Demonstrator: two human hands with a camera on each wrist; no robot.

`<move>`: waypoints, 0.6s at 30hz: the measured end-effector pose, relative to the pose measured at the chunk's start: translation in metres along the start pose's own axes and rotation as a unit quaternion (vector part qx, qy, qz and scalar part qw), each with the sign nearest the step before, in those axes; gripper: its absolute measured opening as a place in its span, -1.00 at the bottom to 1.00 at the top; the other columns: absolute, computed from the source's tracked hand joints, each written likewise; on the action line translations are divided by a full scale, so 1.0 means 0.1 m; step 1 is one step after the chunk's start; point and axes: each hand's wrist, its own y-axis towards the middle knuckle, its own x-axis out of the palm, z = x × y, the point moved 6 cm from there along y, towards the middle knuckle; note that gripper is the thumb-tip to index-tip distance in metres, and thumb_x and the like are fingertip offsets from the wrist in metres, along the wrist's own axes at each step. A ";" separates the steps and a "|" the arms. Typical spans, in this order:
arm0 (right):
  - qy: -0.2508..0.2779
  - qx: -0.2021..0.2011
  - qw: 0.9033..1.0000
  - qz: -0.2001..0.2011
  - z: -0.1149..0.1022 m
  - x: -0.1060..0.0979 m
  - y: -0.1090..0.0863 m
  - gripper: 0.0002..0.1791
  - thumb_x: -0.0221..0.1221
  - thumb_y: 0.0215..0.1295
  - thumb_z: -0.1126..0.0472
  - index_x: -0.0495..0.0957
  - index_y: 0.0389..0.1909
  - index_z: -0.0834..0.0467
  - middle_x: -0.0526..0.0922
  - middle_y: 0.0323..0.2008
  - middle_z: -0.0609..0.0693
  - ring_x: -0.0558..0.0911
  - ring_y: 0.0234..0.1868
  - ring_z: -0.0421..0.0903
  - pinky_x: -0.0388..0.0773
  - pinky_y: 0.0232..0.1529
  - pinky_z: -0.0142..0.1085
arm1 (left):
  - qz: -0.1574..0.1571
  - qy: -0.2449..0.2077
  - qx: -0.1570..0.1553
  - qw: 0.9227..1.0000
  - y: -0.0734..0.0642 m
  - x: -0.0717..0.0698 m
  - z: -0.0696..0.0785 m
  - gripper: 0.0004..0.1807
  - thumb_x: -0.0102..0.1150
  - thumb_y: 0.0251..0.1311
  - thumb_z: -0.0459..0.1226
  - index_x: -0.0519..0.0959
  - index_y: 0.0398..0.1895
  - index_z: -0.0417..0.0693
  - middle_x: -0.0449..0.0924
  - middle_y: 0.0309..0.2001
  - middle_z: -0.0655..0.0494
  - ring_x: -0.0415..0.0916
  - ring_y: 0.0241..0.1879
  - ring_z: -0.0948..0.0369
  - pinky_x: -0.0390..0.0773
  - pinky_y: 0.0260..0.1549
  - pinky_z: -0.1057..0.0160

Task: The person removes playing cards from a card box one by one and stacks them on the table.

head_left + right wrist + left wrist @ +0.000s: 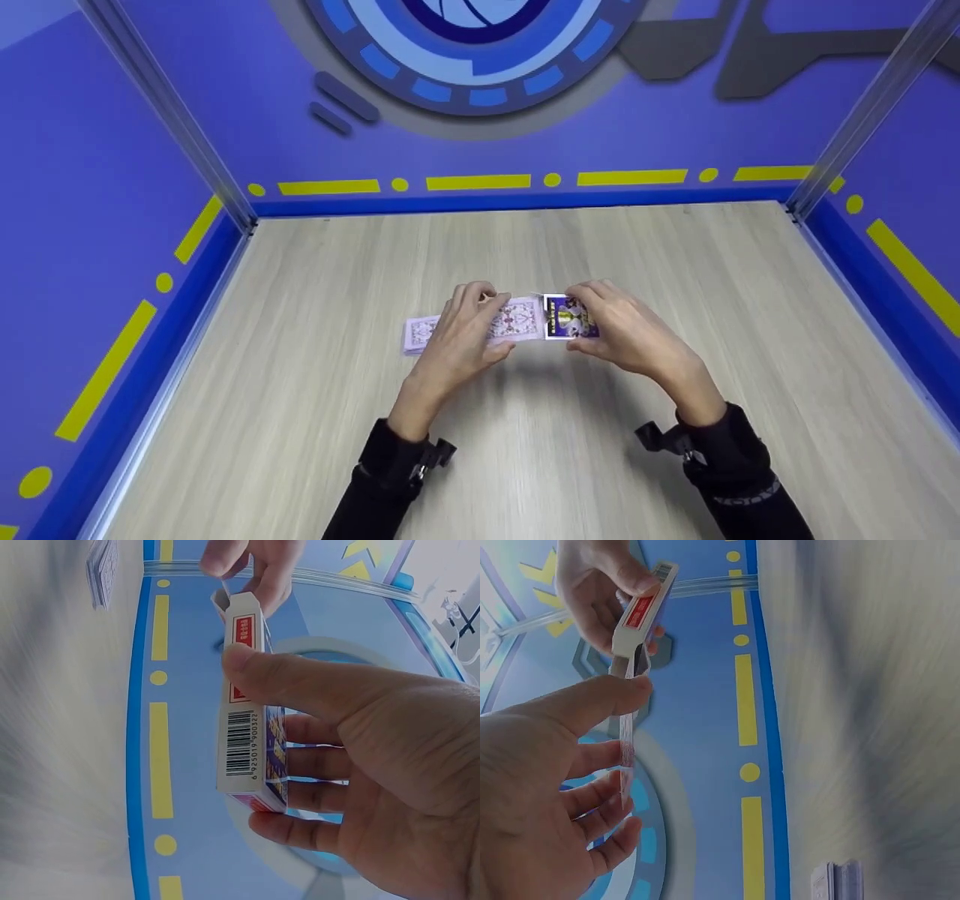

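Note:
My right hand (636,328) grips a card box (571,318) by its narrow edges, thumb on one and fingers on the other. In the right wrist view the box (241,742) shows a barcode and a red panel. Its flap stands open toward the left hand. My left hand (456,339) pinches a thin batch of playing cards (519,319) between thumb and fingers, their patterned backs up. The cards' far end meets the box's open mouth; how deep it reaches inside is hidden. Beneath the left hand, a stack of playing cards (418,334) lies on the table.
The wooden tabletop (540,465) is bounded by blue printed panels (480,161) at the back and both sides. Metal posts (176,120) stand at the back corners. Black straps with small cameras are on both wrists.

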 end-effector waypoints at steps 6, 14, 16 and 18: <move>0.013 0.023 1.000 0.000 0.08 -0.04 -0.03 -0.20 0.62 0.00 0.17 0.49 0.24 0.34 0.61 0.11 0.22 0.61 0.04 0.10 0.61 0.03 -0.02 | 0.005 -0.011 -0.011 1.000 -0.03 -0.14 -0.13 -0.24 0.51 0.09 -0.23 0.47 0.38 -0.26 0.43 0.18 -0.11 0.34 0.20 0.00 0.36 0.33 0.04; 0.040 0.068 0.997 -0.004 0.23 -0.15 -0.09 -0.22 0.55 0.09 0.22 0.44 0.29 0.36 0.55 0.15 0.28 0.59 0.05 0.14 0.62 0.01 0.01 | -0.002 -0.008 -0.076 0.997 -0.12 -0.34 -0.36 -0.28 0.53 0.09 -0.29 0.51 0.37 -0.19 0.42 0.22 -0.09 0.32 0.23 -0.01 0.39 0.25 0.01; 0.049 0.077 0.996 -0.002 0.27 -0.19 -0.10 -0.23 0.54 0.11 0.24 0.43 0.30 0.37 0.55 0.16 0.30 0.59 0.06 0.16 0.61 0.02 0.02 | -0.002 -0.010 -0.089 0.996 -0.14 -0.37 -0.42 -0.28 0.54 0.09 -0.32 0.51 0.37 -0.20 0.41 0.23 -0.10 0.32 0.24 -0.02 0.38 0.26 0.00; 0.058 0.084 0.995 -0.001 0.31 -0.21 -0.11 -0.24 0.52 0.11 0.27 0.42 0.30 0.38 0.54 0.16 0.31 0.57 0.08 0.18 0.60 0.04 0.04 | -0.003 -0.013 -0.101 0.995 -0.15 -0.39 -0.48 -0.27 0.53 0.09 -0.35 0.50 0.38 -0.20 0.40 0.25 -0.12 0.30 0.26 -0.03 0.37 0.27 0.00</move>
